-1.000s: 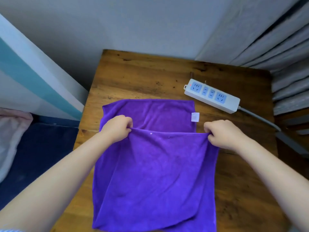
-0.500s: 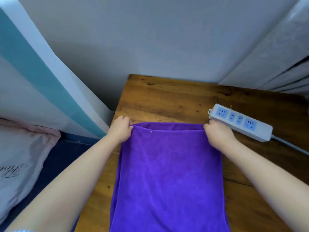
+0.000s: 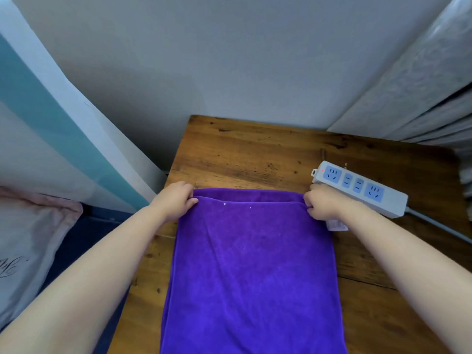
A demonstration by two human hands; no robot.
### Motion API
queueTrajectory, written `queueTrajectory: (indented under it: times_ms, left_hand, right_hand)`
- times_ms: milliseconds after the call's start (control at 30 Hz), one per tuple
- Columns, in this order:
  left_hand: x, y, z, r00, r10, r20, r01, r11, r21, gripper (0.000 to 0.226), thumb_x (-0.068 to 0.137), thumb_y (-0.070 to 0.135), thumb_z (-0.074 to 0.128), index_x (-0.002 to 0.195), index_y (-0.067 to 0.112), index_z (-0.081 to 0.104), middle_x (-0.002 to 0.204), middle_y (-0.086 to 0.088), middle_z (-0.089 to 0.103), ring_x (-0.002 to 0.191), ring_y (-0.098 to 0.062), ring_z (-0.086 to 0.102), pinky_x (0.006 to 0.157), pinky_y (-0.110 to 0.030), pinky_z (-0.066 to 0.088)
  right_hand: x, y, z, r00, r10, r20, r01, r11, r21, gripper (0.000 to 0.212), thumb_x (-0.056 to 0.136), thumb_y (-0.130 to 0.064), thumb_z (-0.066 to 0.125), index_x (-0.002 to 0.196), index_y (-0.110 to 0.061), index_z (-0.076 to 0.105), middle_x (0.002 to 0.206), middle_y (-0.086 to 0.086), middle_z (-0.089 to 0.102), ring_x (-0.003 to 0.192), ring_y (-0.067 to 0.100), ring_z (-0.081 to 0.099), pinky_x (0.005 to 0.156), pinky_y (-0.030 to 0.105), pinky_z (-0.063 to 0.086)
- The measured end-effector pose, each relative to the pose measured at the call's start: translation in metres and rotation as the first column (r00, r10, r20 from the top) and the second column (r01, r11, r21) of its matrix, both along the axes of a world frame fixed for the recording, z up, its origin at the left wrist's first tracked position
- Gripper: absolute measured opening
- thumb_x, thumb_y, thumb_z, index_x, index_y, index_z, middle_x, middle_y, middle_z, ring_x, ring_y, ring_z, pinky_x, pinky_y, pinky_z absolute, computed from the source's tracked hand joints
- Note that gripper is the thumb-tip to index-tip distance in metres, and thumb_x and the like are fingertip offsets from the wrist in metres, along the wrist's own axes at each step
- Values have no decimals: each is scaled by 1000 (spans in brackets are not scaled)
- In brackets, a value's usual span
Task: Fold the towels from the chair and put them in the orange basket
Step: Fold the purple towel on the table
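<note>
A purple towel [image 3: 251, 272] lies folded in half on the wooden table [image 3: 255, 154], its doubled far edges nearly lined up. My left hand [image 3: 175, 199] pinches the upper layer's far left corner. My right hand [image 3: 323, 204] pinches the far right corner, next to a white label [image 3: 337, 224] that sticks out below it. Both hands rest low on the cloth. Neither the chair nor the orange basket is in view.
A white power strip [image 3: 360, 187] with blue sockets lies just right of my right hand, its grey cable [image 3: 439, 226] running off right. Grey curtains [image 3: 421, 85] hang at the right. A bed edge with a pale pillow [image 3: 28, 241] sits left of the table.
Both hands have carried the towel's near edge forward over the far half and laid it down at the far edge. The view tilted up towards the wall.
</note>
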State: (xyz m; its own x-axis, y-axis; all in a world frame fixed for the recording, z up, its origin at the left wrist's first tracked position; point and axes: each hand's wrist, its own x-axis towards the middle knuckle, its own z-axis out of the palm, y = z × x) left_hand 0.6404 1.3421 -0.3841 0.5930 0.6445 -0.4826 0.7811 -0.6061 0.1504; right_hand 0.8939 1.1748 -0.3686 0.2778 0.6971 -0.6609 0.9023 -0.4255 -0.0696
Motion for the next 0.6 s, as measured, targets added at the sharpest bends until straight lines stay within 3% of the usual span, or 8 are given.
queueTrajectory:
  times_ms: [100, 200, 300, 367, 467, 600]
  left_hand:
    - [-11, 2, 12, 999, -25, 22, 25, 999, 22, 19, 95, 28, 48, 79, 17, 45, 86, 2, 48, 79, -13, 46, 54, -17, 33]
    - [-24, 0, 26, 998, -45, 39, 43, 998, 50, 22, 94, 29, 49, 75, 18, 43, 84, 2, 47, 77, -15, 46, 60, -24, 33]
    - [-32, -4, 37, 997, -61, 55, 57, 996, 67, 33, 94, 28, 49, 65, 25, 33, 81, 2, 46, 75, -15, 45, 65, -25, 32]
    - [-37, -10, 44, 996, -53, 70, 47, 995, 85, 32, 94, 28, 49, 66, 24, 34, 80, 2, 47, 75, -15, 45, 64, -25, 32]
    - [-47, -14, 49, 995, 3, 103, -11, 997, 77, 24, 94, 27, 50, 73, 17, 41, 80, 0, 50, 76, -18, 47, 65, -27, 33]
    - [-60, -15, 59, 968, 161, 194, -163, 987, -3, 30, 92, 24, 54, 65, 18, 43, 73, -1, 51, 77, -23, 51, 63, -28, 34]
  right_hand:
    - [-4, 3, 3, 996, 20, -84, -21, 1000, -9, 27, 92, -14, 45, 65, -19, 45, 101, 7, 43, 79, 19, 50, 65, 25, 41]
    - [-13, -4, 6, 988, 65, -142, -82, 990, -117, 29, 90, -11, 47, 62, -20, 45, 103, 8, 47, 76, 17, 49, 57, 19, 36]
    - [-19, -7, 12, 984, 128, -123, -146, 978, -150, 17, 88, -12, 47, 72, -15, 53, 89, 6, 54, 88, 21, 50, 61, 23, 38]
    - [-21, -12, 16, 984, 160, -73, -166, 982, -94, 23, 87, -15, 49, 65, -19, 52, 87, 6, 58, 90, 21, 52, 66, 27, 41]
    - [-15, -20, 27, 994, 70, -83, -70, 998, 6, 25, 87, -15, 54, 63, -22, 54, 91, 5, 62, 79, 15, 54, 58, 19, 40]
    - [-7, -31, 55, 988, -48, -145, 72, 983, 167, 15, 89, -15, 56, 92, -6, 68, 87, 3, 57, 82, 14, 51, 58, 16, 38]
